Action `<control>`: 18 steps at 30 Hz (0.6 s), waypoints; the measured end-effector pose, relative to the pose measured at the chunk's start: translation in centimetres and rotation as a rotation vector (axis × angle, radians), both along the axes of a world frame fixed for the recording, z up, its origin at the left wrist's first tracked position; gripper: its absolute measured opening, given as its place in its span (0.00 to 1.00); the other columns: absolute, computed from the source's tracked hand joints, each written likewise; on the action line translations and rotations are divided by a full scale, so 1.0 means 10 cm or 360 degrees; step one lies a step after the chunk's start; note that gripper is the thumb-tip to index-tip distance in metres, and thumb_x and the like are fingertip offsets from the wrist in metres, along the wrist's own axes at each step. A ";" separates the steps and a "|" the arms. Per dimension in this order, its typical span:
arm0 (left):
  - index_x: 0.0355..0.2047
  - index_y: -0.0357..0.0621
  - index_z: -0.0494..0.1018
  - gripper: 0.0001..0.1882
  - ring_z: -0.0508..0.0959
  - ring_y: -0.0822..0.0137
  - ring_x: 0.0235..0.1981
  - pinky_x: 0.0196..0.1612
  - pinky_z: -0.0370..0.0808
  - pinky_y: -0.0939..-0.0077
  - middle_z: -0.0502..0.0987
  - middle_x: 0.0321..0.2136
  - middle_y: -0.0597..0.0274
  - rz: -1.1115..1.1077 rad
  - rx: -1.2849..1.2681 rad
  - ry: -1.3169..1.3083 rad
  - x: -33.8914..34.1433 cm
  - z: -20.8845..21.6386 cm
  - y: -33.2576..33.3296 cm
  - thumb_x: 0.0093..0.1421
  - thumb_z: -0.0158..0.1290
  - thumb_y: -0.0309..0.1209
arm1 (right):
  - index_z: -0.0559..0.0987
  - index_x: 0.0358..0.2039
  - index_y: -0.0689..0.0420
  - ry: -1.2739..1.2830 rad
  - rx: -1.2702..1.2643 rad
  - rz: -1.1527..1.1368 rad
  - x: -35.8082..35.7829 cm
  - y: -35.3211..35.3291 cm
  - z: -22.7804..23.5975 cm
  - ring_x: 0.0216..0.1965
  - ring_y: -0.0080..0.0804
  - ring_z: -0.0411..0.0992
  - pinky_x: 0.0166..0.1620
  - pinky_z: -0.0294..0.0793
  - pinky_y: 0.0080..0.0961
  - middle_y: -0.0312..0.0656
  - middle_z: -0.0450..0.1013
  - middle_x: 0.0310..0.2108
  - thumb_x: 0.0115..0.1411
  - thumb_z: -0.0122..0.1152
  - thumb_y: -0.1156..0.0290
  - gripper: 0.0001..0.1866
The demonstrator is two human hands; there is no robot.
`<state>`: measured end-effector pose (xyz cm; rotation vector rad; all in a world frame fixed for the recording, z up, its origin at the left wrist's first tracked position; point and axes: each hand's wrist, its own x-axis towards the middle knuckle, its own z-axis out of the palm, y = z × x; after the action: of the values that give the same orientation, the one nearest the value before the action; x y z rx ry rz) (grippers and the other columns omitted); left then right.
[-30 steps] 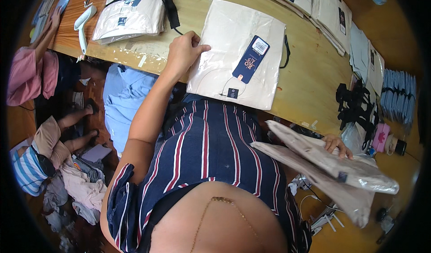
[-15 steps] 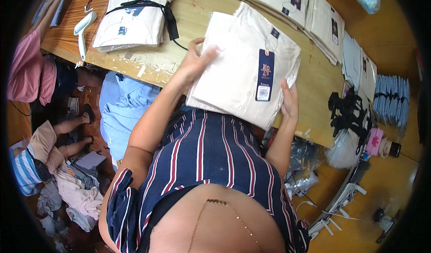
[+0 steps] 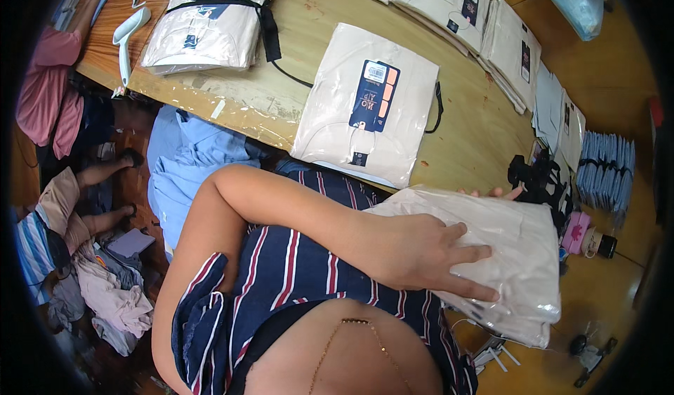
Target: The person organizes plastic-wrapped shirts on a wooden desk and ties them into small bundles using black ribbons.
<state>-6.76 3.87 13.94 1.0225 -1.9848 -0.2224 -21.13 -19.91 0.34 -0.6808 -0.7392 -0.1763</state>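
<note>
A cream folded shirt in a clear plastic bag (image 3: 509, 255) is at my lower right, its plain side up. My left hand (image 3: 432, 251) reaches across my body and lies on this bagged shirt with its fingers spread. Only some fingers of my right hand (image 3: 500, 192) show, at the shirt's far edge; the rest is hidden behind it, supporting it. Another bagged cream shirt (image 3: 330, 100) lies on the table in front of me. Its navy hang tag (image 3: 374, 95) appears upside down, and a black strap shows from under its right side.
On the table (image 3: 288, 107) are a strapped stack of bagged shirts (image 3: 210, 34) and a white handheld tool (image 3: 126, 41). More bagged shirts (image 3: 449, 9) line the far edge. Black straps (image 3: 537, 184) and blue bundles (image 3: 607, 174) are at right. Another person (image 3: 53, 100) is at left.
Both hands held cream bagged shirts above the table. Now one lies on the table, while another has moved to the lower right, plain side up, with my left arm crossed over toward it.
</note>
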 end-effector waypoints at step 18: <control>0.52 0.56 0.52 0.33 0.67 0.46 0.40 0.38 0.69 0.63 0.61 0.47 0.48 0.0224 -0.0046 0.0224 0.15 -0.22 -0.25 0.44 0.49 0.27 | 0.57 0.51 0.60 0.0603 -0.0003 -0.1196 -0.76 -0.07 0.12 0.49 0.33 0.58 0.52 0.58 0.30 0.43 0.58 0.49 0.45 0.61 0.71 0.33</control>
<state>-5.29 1.38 11.77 1.0930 -1.7769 -0.1828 -28.70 -20.61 1.50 -0.9392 -0.0930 -0.7108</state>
